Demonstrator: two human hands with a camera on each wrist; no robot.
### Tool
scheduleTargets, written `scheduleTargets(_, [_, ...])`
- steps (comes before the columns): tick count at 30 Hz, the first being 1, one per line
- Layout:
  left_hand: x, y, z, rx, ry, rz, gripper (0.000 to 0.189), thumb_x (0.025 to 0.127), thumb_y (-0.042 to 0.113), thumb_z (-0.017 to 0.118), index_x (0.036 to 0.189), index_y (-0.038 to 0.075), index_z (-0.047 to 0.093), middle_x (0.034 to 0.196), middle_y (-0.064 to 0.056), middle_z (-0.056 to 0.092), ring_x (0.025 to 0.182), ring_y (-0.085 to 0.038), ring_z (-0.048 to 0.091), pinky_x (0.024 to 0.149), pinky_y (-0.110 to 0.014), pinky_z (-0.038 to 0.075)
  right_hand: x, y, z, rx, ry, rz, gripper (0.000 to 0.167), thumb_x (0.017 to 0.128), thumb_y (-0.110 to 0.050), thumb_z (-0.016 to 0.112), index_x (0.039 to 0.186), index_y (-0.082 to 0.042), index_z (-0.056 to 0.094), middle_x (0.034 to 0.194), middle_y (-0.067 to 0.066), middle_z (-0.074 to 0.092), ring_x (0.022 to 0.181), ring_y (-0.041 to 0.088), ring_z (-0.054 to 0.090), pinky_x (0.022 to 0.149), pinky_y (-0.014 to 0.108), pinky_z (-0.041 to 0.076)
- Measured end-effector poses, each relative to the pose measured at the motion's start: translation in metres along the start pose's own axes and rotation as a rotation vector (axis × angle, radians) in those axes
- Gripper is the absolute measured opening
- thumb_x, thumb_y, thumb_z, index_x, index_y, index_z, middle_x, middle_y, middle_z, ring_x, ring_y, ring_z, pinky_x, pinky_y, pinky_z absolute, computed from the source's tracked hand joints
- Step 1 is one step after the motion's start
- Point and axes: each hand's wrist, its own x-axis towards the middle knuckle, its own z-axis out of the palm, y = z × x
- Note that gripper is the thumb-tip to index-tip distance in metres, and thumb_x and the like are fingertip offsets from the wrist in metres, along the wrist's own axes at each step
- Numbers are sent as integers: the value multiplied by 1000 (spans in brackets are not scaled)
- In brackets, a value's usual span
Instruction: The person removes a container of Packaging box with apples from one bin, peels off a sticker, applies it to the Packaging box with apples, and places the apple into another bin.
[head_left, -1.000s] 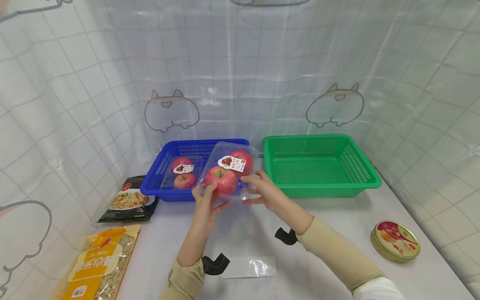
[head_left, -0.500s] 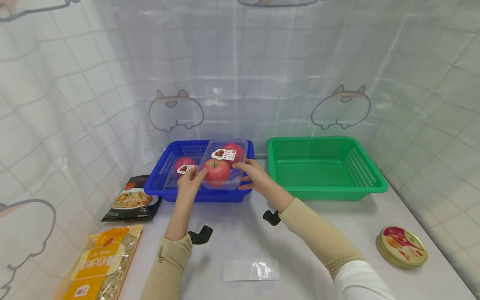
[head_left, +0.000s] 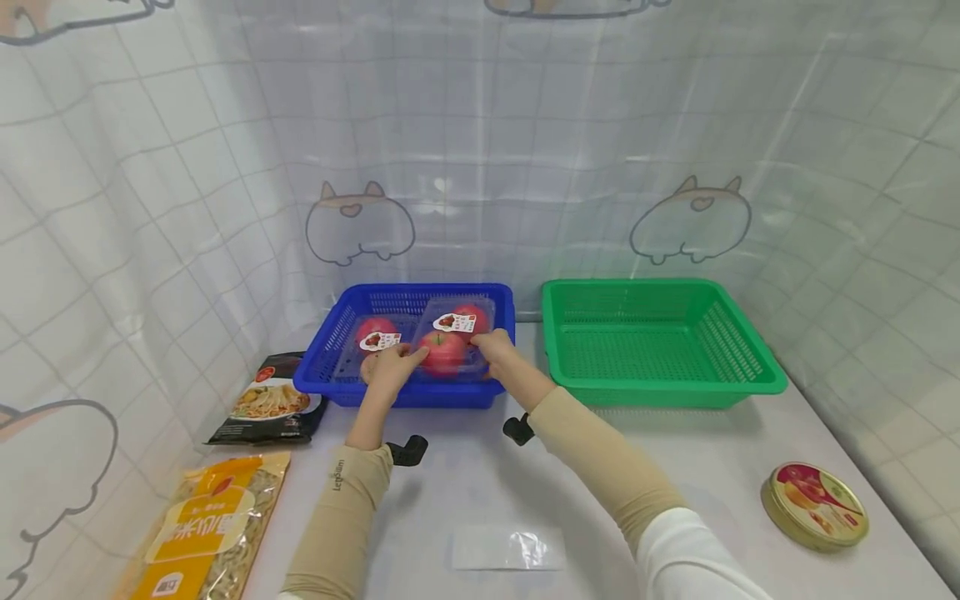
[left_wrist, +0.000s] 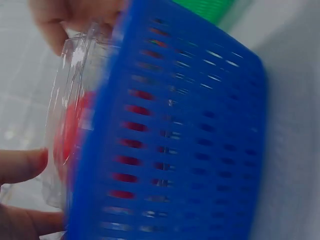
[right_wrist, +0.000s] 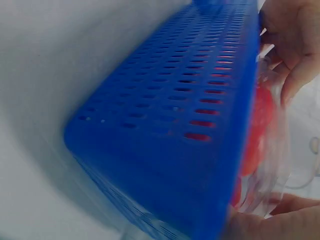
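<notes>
A clear plastic box of apples (head_left: 444, 353), with a white label, sits low inside the right half of the blue basket (head_left: 318, 387). My left hand (head_left: 392, 367) holds its left near edge, thumb over the lid. On the opposite side my right hand (head_left: 501, 352) grips the right edge. The left wrist view shows the box (left_wrist: 56, 120) level with the basket's rim, partly hidden behind the wall. A second box of apples (head_left: 377, 332) lies left of it, partly covered by my left hand.
To the right stands a green basket (head_left: 663, 387). A round tin (head_left: 816, 505) lies at the right front. A black noodle packet (head_left: 272, 400) and a yellow packet (head_left: 206, 529) lie at the left. A shiny clear strip (head_left: 508, 547) lies in front.
Both hands have carried the held apple box down and away from me, from above the basket's front into its right half. The second box has stayed in the basket.
</notes>
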Motion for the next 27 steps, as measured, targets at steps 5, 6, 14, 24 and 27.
scheduleTargets(5, [3,-1,9,320,-15,-62,63,91,47,45,130,-3,49,134,-25,45,128,-55,18,101,-67,8,107,57,8,2,64,-29,39,76,-3,57,115,-1,52,107,5,54,91,20,52,69,34,47])
scheduleTargets(6, [3,-1,10,355,-31,-77,63,91,47,43,129,-3,49,134,-26,44,129,-55,17,101,-67,9,82,49,10,-5,80,-32,40,76,-2,55,116,1,51,109,7,54,93,21,50,70,34,46])
scheduleTargets(14, [3,1,18,518,-104,-73,50,94,39,40,119,0,58,129,-22,51,132,-49,19,105,-63,2,102,71,19,-67,166,-49,68,77,-1,47,141,4,23,141,13,35,127,27,32,104,44,29])
scheduleTargets(24, [6,5,31,608,-14,-129,44,89,33,45,117,3,61,129,-21,52,133,-48,18,103,-63,9,233,131,20,-108,79,16,55,69,-1,63,122,-3,48,123,4,47,112,24,40,94,44,36])
scheduleTargets(27, [8,6,33,634,2,-148,40,89,30,46,113,3,63,127,-21,54,134,-47,18,105,-60,8,240,132,21,-123,41,48,50,70,-9,69,117,-5,53,123,4,49,114,25,40,93,45,37])
